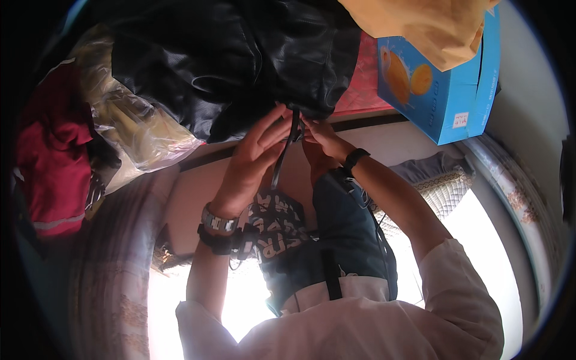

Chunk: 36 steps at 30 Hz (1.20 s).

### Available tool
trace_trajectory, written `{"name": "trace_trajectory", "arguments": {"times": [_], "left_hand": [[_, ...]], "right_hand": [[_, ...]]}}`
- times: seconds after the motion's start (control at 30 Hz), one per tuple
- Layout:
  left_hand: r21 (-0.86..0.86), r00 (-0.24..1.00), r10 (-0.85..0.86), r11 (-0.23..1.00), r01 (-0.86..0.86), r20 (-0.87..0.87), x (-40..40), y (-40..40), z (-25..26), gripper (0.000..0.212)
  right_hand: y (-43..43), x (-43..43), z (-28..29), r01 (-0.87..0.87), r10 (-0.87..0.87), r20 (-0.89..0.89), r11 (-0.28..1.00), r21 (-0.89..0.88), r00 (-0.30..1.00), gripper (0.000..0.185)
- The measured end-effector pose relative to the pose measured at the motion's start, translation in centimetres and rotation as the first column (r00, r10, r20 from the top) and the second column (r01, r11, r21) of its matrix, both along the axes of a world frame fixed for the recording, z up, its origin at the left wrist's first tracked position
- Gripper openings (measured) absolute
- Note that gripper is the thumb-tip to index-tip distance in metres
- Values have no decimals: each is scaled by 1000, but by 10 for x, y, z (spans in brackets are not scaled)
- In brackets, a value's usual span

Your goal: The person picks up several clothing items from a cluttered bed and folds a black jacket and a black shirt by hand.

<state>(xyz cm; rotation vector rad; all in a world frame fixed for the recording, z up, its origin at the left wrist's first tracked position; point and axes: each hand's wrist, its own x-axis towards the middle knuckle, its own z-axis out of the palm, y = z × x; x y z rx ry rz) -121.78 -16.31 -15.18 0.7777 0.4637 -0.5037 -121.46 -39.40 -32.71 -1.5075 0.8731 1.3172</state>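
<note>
A black leather-like garment (216, 58) lies spread in front of me, its lower edge hanging over the edge of the surface. My left hand (265, 139) is at that edge, palm turned inward and fingers stretched towards a narrow black strap (283, 155) that hangs down. On the strap's other side, my right hand (317, 132) has its fingertips close to the strap and the garment's edge. The garment and strap partly hide the fingertips of both hands, so whether either one grips the strap cannot be told.
A blue printed cardboard box (432, 90) stands at the right, with an orange-yellow cloth (427, 27) over its top. At the left lie a clear plastic bag (135, 126) with yellowish contents and a dark red garment (58, 153). Patterned curtains hang at both sides.
</note>
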Motion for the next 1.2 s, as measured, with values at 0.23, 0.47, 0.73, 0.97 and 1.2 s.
{"name": "trace_trajectory", "arguments": {"times": [0.23,0.47,0.73,0.97,1.2], "left_hand": [[423,994,-104,903,75,46,6,26,-65,52],[728,951,-308,657,195,23,-46,1,-68,39],[887,858,-512,415,205,41,-24,-62,-110,67],[732,919,-384,651,201,89,-13,-74,-98,30],[625,886,-459,713,318,73,-11,-27,-43,16]], "right_hand": [[-27,25,46,-160,173,-41,961,228,984,37],[-35,54,119,-129,115,70,964,234,991,34],[-11,66,114,233,-201,-120,877,420,972,28],[-7,76,116,438,-404,-183,739,512,896,26],[-21,87,123,-750,728,299,659,-55,617,34]]}}
